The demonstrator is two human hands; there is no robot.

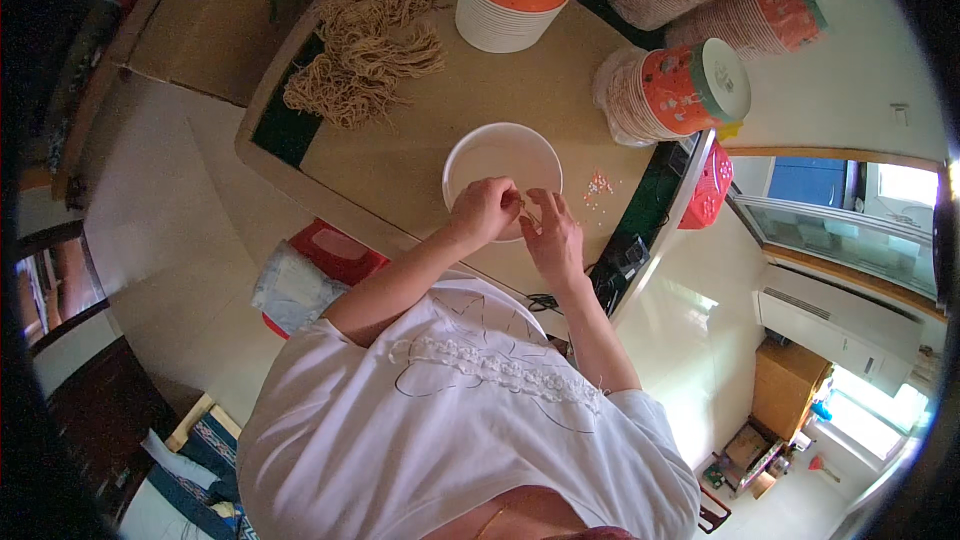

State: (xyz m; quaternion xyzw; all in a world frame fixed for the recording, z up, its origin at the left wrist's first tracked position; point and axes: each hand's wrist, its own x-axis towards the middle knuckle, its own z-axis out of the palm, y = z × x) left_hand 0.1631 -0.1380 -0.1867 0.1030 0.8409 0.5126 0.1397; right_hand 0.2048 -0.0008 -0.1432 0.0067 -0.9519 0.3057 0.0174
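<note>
A round white tub [452, 155] stands open on the brown tabletop, close in front of me. Over its near part my left hand [484, 210] is closed, thumb and fingers pressed together. Beside it, my right hand [556, 240] is bent inward, its fingertips pinched and almost meeting the left ones. Something thin and tan shows between the fingertips, too small to make out. Right of the tub lies a scatter of tiny pink, orange and white beads [598, 185]. A tangled heap of tan string [370, 30] rests at the far left of the table.
Stacks of orange and white paper cups [510, 0] stand at the back; another wrapped stack [670, 90] lies at the right. Black cables and an adapter [632, 255] sit along the right edge. A red stool [335, 252] with a packet on it is below left.
</note>
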